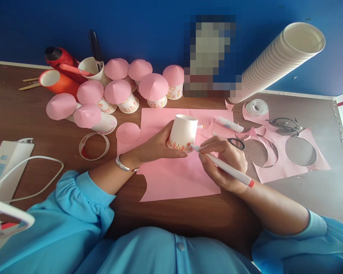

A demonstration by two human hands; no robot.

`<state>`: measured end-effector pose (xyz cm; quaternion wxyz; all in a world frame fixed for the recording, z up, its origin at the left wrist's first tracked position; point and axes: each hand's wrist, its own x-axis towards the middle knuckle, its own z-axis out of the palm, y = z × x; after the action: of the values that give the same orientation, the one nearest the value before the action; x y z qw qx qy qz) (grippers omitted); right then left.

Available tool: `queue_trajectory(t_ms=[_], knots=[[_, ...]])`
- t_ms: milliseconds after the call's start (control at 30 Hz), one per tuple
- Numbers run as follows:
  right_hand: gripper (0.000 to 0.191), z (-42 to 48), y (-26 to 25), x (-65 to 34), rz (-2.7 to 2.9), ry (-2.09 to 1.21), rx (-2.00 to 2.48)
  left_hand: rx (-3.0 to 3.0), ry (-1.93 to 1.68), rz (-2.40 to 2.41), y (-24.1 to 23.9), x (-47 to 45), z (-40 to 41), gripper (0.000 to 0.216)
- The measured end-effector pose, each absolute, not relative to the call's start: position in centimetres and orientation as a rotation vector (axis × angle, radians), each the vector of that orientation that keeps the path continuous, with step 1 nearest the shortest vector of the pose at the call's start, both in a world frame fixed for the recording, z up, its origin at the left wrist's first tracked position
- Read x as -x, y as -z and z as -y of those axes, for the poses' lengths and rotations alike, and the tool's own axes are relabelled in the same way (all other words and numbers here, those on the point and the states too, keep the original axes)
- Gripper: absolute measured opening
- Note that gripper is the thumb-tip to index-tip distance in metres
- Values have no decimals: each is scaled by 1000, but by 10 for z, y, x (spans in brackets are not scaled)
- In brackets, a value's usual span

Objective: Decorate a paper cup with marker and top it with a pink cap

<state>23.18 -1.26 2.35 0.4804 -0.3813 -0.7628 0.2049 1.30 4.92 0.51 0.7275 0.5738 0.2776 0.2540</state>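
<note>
The scene is taken in by a single camera worn on the head, with the view aimed forward and steeply down. The shirt front [148, 251] is caught from above at six o'clock, close to the lens, and the sleeves [74, 201] are brought in from eight and four o'clock. The left hand [157, 146] and right hand [231, 154] are framed near the centre; beyond them, the table [177, 217] is overlooked as far as the blue wall [148, 30] at twelve o'clock.

Cones [153, 87] sit on cups [157, 102] over at upper left (a ring [82, 146] just below); a cup stack [274, 62] upper right, the held cup [185, 131] above a central sheet [178, 184].
</note>
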Motion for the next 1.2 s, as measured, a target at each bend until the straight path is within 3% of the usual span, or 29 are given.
queue_trajectory(t_ms=[1200], knots=[[15,14,-24,-232,1898,-533,894,-1300,-551,-653,-2,-11,-49,79]])
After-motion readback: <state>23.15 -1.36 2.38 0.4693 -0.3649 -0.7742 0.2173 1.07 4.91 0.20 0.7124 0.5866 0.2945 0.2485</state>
